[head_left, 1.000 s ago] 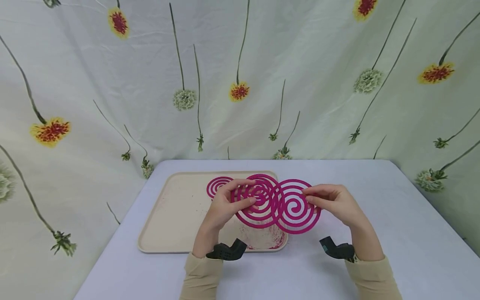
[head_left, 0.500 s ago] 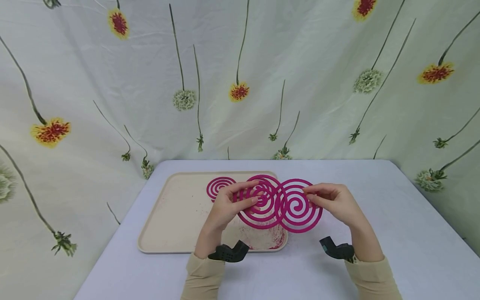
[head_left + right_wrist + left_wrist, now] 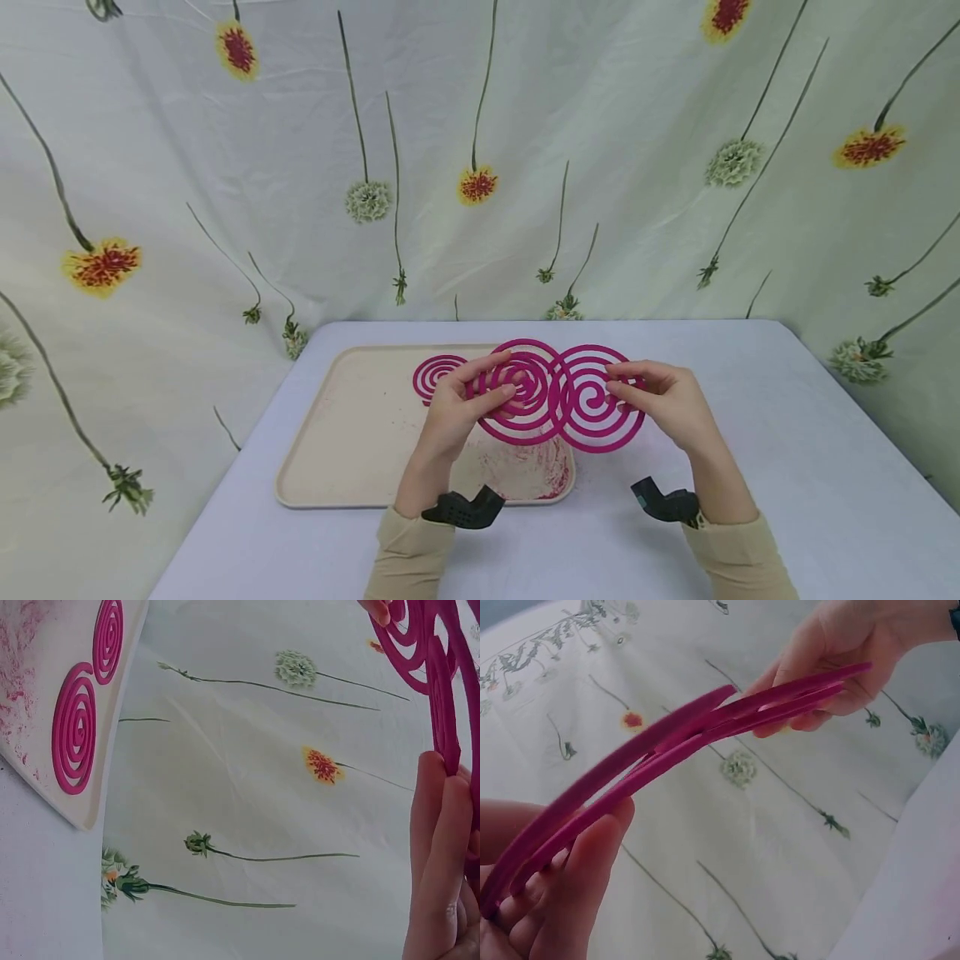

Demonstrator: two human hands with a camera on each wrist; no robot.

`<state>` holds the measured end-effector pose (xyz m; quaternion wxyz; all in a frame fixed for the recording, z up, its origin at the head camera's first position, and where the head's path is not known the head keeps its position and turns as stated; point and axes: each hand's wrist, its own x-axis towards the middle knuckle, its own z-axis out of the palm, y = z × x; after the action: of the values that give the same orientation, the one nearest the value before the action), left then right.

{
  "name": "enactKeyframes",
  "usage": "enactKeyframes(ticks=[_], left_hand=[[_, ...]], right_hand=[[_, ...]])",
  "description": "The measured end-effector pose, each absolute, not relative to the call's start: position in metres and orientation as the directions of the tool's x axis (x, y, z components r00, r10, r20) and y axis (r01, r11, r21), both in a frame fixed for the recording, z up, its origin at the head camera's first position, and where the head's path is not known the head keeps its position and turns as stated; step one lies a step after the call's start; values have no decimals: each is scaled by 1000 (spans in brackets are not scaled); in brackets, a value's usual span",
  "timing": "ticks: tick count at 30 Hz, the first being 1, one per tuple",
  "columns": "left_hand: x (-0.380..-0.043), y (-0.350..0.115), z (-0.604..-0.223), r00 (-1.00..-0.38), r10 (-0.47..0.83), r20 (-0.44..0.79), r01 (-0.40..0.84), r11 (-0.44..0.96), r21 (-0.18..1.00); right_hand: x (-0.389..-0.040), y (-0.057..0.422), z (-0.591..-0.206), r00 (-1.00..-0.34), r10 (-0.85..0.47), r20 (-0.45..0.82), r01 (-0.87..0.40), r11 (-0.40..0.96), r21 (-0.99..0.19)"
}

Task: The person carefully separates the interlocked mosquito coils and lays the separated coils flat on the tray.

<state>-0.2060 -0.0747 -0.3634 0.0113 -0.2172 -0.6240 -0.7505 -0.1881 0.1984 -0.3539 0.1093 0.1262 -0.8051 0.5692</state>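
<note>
Two magenta mosquito coils, overlapping at their rims, are held up above the right part of a beige tray (image 3: pixel 352 467) in the head view. My left hand (image 3: pixel 448 410) pinches the left coil (image 3: pixel 527 442) between thumb and fingers. With thumb and fingertips, my right hand (image 3: pixel 666 402) pinches the outer edge of the right coil (image 3: pixel 600 449). Edge-on in the left wrist view, the held coils (image 3: pixel 660 746) appear as thin layers, partly apart. Whether they are joined, I cannot tell. On the tray, a coil (image 3: pixel 75 742) lies beside another coil (image 3: pixel 110 645).
Magenta crumbs (image 3: pixel 558 479) are scattered over the tray's right corner. The tray sits on the left part of a white table (image 3: pixel 750 417). Behind the table hangs a flower-printed cloth (image 3: pixel 637 125). Each wrist wears a black camera (image 3: pixel 465 508).
Both hands have raised the held coils slightly. The right hand has shifted a little left, and its fingers sit further in on its coil. The left wrist has moved slightly right.
</note>
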Motion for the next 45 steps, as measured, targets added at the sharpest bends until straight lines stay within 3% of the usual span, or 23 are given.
enactKeyframes(ticks=[8,12,17,24,33,40,45], left_hand=[[-205,-61,-365,-949,-13,315,303,-311,901],[-204,-52,-365,-940,-146,308,340,-341,876],[-201,-41,-367,-899,-252,357,421,-281,863],[-197,-32,-367,-871,-225,437,489,-307,817],[-195,-34,-366,-873,-139,468,484,-364,796],[-198,-33,-368,-865,-139,482,496,-373,784],[-202,-43,-367,-833,-141,535,552,-284,784]], right_hand=[[-191,180,-364,-880,132,456,-425,205,-882],[-208,176,-391,-811,224,540,-530,108,-841],[-219,169,-411,-737,316,597,-616,50,-786],[-192,148,-379,-735,378,563,-571,103,-815],[-186,146,-373,-752,291,592,-609,39,-792],[-188,150,-373,-803,193,564,-560,80,-825],[-190,166,-366,-861,134,491,-485,76,-871]])
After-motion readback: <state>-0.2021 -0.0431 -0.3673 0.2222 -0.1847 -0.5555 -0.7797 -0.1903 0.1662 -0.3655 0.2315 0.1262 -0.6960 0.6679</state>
